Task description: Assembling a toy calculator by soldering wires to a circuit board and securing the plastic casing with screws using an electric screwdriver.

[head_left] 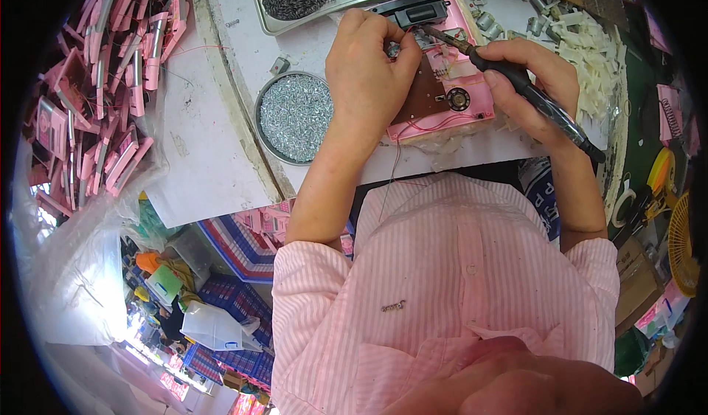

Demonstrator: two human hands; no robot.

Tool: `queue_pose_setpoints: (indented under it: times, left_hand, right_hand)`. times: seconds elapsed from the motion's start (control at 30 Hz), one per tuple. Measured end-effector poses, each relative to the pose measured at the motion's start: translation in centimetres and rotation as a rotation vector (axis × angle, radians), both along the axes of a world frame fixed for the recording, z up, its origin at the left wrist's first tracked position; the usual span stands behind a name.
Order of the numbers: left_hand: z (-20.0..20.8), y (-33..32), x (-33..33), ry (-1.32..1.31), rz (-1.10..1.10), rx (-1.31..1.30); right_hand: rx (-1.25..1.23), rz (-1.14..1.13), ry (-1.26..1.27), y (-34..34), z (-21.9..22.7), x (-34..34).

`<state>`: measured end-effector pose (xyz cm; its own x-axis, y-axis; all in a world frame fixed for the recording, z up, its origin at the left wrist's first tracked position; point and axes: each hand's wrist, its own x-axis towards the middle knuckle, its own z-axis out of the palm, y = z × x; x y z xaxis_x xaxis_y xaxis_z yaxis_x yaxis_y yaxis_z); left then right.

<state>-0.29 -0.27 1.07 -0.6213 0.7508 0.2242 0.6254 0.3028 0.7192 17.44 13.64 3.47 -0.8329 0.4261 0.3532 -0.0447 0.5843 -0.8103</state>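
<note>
A pink plastic housing (483, 107) lies open on the table in front of me, with a brown board (425, 94), a small round speaker (458, 99) and thin red wires in it. A black block-like part (420, 11) sits at its far end. My right hand (538, 72) is wrapped round the black handle of a soldering iron (527, 90), its metal tip pointing left into the housing. My left hand (372, 68) rests over the housing's left side, thumb and fingers pinched close to the tip. Whatever they pinch is too small to make out.
A round tin of small silvery screws (295, 118) stands left of my left forearm. Beyond is a metal tray (343, 8) with dark springs. Small metal motors (542, 24) and white plastic pieces (590, 64) lie at right. Many pink housings (96, 98) are piled far left.
</note>
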Motion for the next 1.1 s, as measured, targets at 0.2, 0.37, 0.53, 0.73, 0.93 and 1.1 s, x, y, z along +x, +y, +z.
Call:
queue_pose_setpoints:
  times: [0.2,0.37,0.53,0.73,0.93,1.1]
  left_hand:
    - [-0.4,0.1,0.0,0.027,0.017,0.022]
    - [-0.5,0.1,0.0,0.063,0.013,0.042]
    - [-0.8,0.1,0.0,0.118,0.011,0.072]
    - [-0.8,0.0,0.3,0.073,0.037,0.104]
    - [-1.9,0.0,0.1,0.159,0.042,0.206]
    - [-1.8,0.1,0.3,0.162,0.059,0.174]
  right_hand:
    - [0.150,0.077,-0.006,1.0,0.6,0.6]
    - [0.129,0.063,0.001,1.1,0.6,0.7]
    - [0.107,0.067,-0.028,1.2,0.7,0.7]
    - [0.051,0.084,-0.060,1.3,1.0,0.6]
    - [0.083,0.097,-0.044,1.2,0.6,0.0]
    - [0.075,0.093,-0.024,1.1,0.2,-0.5]
